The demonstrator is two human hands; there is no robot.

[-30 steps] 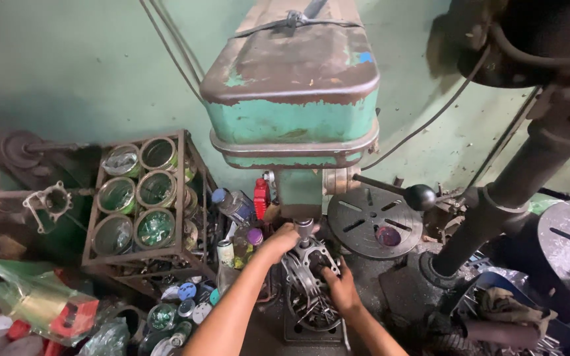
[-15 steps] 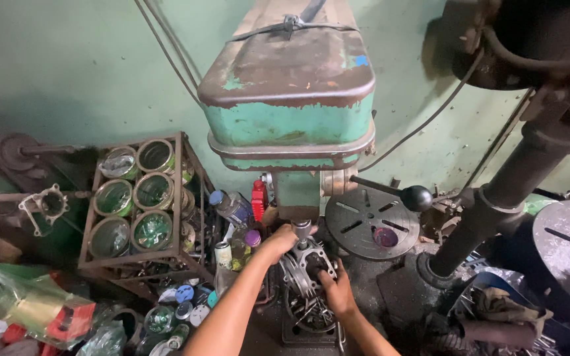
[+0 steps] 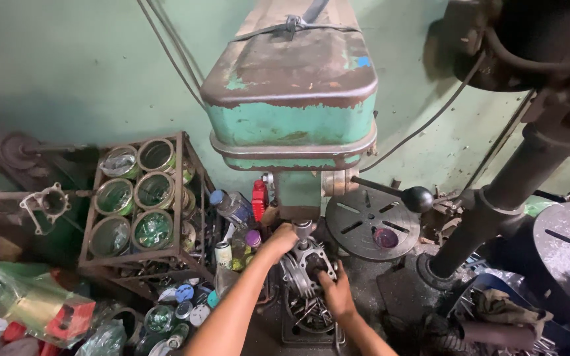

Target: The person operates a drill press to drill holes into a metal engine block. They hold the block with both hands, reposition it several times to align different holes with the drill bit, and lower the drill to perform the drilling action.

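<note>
A grey metal casting [image 3: 303, 269] sits under the spindle [image 3: 303, 230] of a worn green drill press [image 3: 291, 112]. My left hand [image 3: 280, 238] rests on the casting's upper left side, fingers curled around it. At the lower right edge of the same part, my right hand [image 3: 336, 290] grips it. Both forearms come in from the bottom of the view. Below the part, the press table [image 3: 311, 323] holds loose metal bits. The drill tip is hidden behind the casting.
A rusty metal rack [image 3: 141, 204] of open cans stands at left. Bottles and small tins [image 3: 232, 224] crowd the floor beside it. A feed handle with a black ball knob [image 3: 417, 198] sticks out right, above a round slotted table [image 3: 371, 223]. A dark column [image 3: 496, 204] rises at right.
My view has drifted slightly. Both hands stay on the casting, with the right hand shifted a little lower along its edge.
</note>
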